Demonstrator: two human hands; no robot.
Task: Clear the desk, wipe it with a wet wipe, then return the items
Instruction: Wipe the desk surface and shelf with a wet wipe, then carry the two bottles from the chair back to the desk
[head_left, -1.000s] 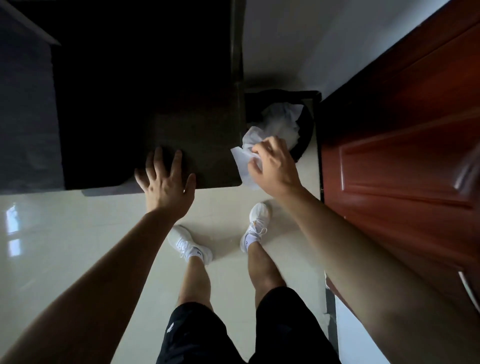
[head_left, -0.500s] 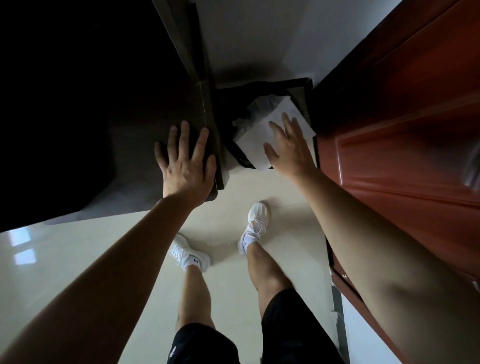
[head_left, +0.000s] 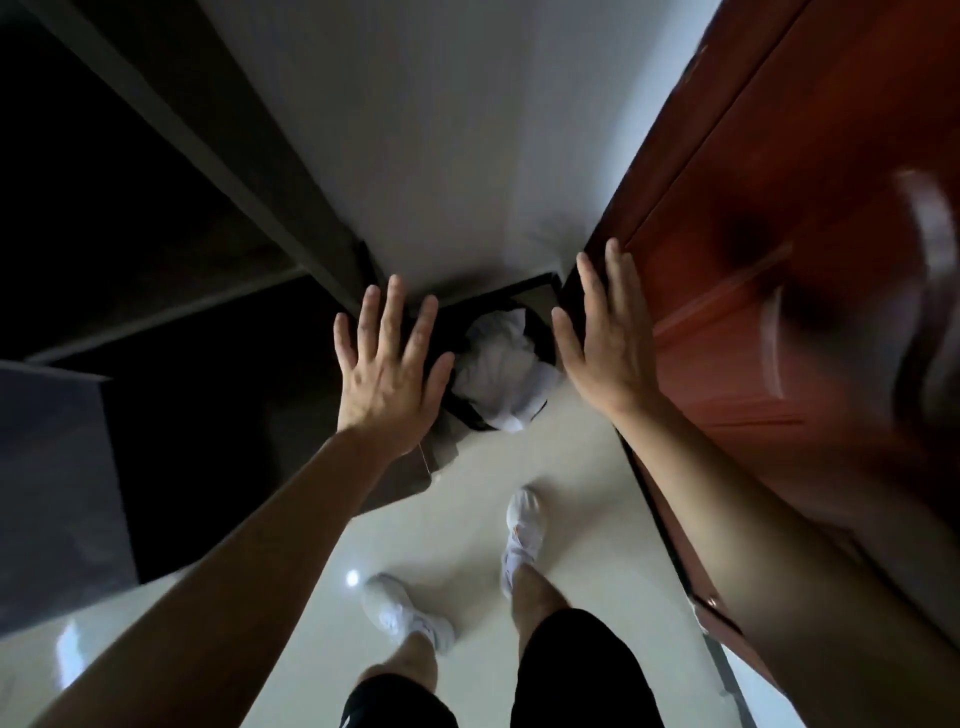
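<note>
Hands spread wide and holding nothing fill the middle of a downward head-camera view. The left hand hovers, fingers straight and apart, over the near right corner of the dark desk; whether it touches the surface cannot be told. The right hand, also flat, is raised beside a reddish wooden door. Between the hands, on the pale floor just beside that desk corner, stands a black bin holding a crumpled white wipe. With the wipe in the bin, clearing and wiping look finished. Returning the items appears to be what remains, though the desk is too dark to confirm.
</note>
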